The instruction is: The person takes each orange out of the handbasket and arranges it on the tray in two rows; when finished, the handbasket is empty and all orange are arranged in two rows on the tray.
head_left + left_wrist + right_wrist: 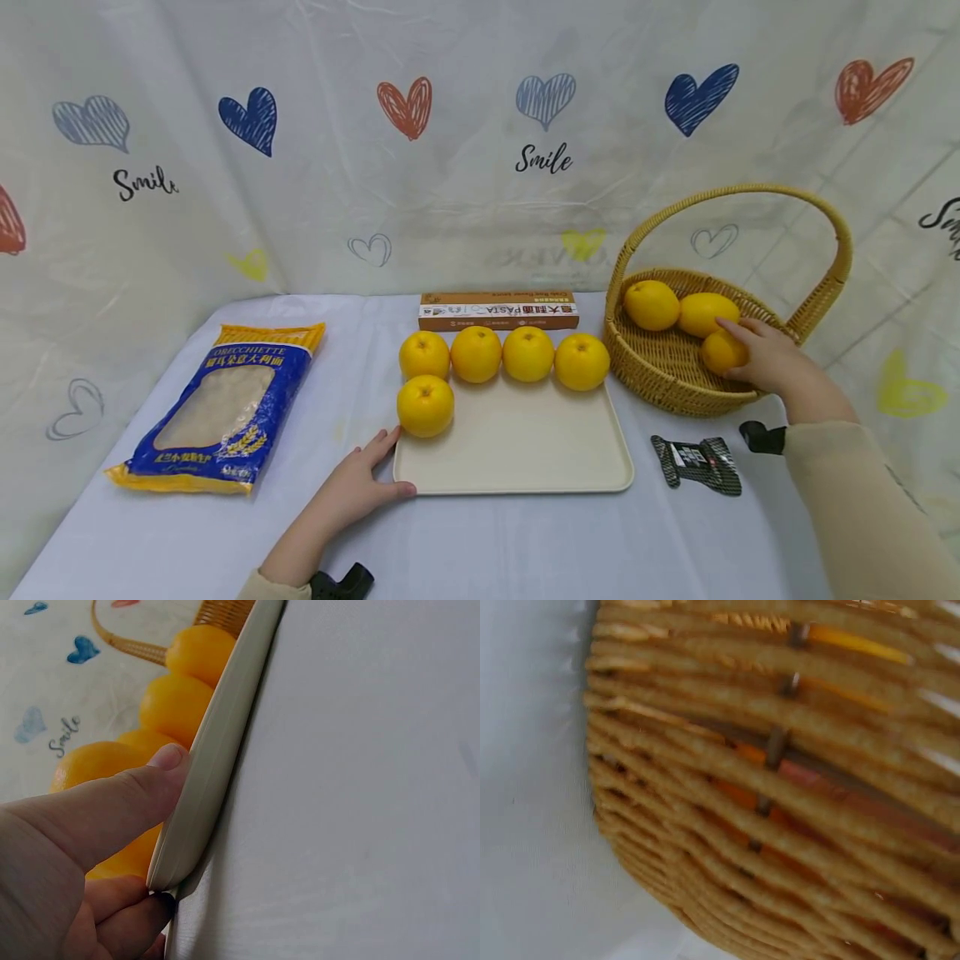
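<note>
In the head view my right hand point(772, 358) reaches into the wicker basket point(667, 387) and grips an orange point(723, 353) low on its right side. Beside it lie two yellow oval fruits that look like lemons, a left lemon point(651, 305) and a right lemon point(708, 314). The basket's weave hides most of the right hand in the right wrist view. My left hand point(360, 483) holds the near left corner of a cream tray point(525, 442), thumb along the front rim point(217, 750) and fingers at the left side. Several oranges point(425, 406) line the tray's back and left.
A pasta box point(498, 310) stands behind the tray. On the left lies a blue and yellow bag of orecchiette point(217, 408). A small black packet point(696, 465) is on the cloth before the basket, whose tall handle point(735, 190) arches over it.
</note>
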A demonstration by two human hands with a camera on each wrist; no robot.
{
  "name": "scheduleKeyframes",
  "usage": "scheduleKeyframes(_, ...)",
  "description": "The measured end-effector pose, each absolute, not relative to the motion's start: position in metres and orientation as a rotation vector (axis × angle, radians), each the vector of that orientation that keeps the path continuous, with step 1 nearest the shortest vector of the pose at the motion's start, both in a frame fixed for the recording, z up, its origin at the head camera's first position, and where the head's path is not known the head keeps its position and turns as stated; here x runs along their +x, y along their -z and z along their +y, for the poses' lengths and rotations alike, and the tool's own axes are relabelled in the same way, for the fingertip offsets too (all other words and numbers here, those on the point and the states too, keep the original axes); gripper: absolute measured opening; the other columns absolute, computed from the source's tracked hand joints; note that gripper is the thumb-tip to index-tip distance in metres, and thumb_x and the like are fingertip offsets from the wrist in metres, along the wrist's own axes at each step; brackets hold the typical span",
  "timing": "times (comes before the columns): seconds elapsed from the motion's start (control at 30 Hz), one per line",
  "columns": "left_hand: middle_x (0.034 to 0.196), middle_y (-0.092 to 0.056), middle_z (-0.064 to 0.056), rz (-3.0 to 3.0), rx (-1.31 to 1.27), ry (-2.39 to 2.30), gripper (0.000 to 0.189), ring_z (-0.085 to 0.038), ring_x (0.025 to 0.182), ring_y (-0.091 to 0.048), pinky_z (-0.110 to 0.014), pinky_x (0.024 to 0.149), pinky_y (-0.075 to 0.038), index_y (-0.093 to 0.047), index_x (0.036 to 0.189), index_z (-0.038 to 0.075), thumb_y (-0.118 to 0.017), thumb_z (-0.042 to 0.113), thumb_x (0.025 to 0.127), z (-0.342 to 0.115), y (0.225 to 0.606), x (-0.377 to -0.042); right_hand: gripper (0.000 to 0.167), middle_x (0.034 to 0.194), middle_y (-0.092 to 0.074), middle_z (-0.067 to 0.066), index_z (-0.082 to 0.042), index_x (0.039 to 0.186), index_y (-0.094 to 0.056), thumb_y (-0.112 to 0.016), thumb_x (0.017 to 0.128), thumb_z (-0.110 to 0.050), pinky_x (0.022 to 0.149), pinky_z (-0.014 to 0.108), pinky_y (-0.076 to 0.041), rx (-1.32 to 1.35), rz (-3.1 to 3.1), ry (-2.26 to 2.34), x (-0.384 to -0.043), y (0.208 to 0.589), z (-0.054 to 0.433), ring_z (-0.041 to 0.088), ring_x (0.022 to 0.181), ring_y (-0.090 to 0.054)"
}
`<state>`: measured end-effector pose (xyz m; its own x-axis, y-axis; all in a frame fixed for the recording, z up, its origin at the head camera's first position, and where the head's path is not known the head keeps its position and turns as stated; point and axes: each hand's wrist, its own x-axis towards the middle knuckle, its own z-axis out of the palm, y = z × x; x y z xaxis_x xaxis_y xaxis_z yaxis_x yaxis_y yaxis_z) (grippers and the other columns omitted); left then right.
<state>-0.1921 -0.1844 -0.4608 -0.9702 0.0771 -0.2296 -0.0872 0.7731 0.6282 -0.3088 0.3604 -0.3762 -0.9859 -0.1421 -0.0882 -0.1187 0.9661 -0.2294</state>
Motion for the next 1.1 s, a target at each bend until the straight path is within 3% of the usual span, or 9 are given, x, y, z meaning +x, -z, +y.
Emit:
scheduleKeyframes(0.27, 0.147, -0.029, -0.012, 2.727, -0.013, -0.986, 0.096, -0.045, 0.133, -0.021, -0.059, 0.108, -0.018, -0.033, 0.142, 0.023, -0.072, 0.058, 0.062, -0.186, 0.461, -0.190, 0.075, 0.128, -0.020, 0.039, 0.001, 0.136, -0.032, -0.069, 0.078, -0.030, 0.082, 0.069, -0.025, -0.187, 3.063, 0.348, -0.308, 0.377, 0.356, 0.064, 0.107, -0.018)
scheduleKeyframes(0.53, 0.147, -0.029, -0.013, 2.723, -0.019, -0.964, 0.096, -0.046, 0.133, -0.021, -0.061, 0.107, -0.018, -0.032, 0.142, 0.024, -0.072, 0.060, 0.062, -0.188, 0.459, -0.192, 0.086, 0.128, -0.019, 0.039, -0.007, 0.144, -0.021, -0.064, 0.079, -0.044, 0.081, 0.068, -0.025, -0.154, 3.166, 0.494, -0.297, 0.373, 0.345, 0.061, 0.110, -0.016)
scheduleKeyframes(0.9, 0.147, -0.028, -0.013, 2.718, -0.005, -0.974, 0.096, -0.045, 0.133, -0.021, -0.060, 0.107, -0.018, -0.032, 0.142, 0.024, -0.071, 0.060, 0.062, -0.187, 0.459, -0.192, 0.074, 0.146, -0.012, 0.027, -0.010, 0.137, -0.036, -0.073, 0.075, -0.026, 0.087, 0.073, -0.023, -0.271, 3.294, 0.933, -0.273, 0.354, 0.304, 0.054, 0.126, -0.014)
scheduleKeyframes(1.0, 0.147, -0.028, -0.013, 2.717, 0.007, -0.982, 0.095, -0.045, 0.134, -0.021, -0.060, 0.107, -0.018, -0.032, 0.142, 0.023, -0.071, 0.059, 0.063, -0.186, 0.459, -0.192, 0.070, 0.142, -0.025, 0.026, -0.007, 0.131, -0.042, -0.076, 0.070, -0.018, 0.091, 0.070, -0.022, -0.442, 3.351, 0.954, -0.270, 0.351, 0.291, 0.053, 0.124, -0.020)
scheduleKeyframes(1.1, 0.147, -0.028, -0.013, 2.717, 0.012, -0.988, 0.095, -0.045, 0.134, -0.021, -0.060, 0.107, -0.018, -0.032, 0.142, 0.023, -0.072, 0.058, 0.063, -0.185, 0.459, -0.192, 0.069, 0.128, -0.041, 0.027, -0.002, 0.123, -0.048, -0.078, 0.062, -0.010, 0.090, 0.063, -0.023, -0.636, 3.400, 0.981, -0.271, 0.350, 0.276, 0.050, 0.114, -0.030)
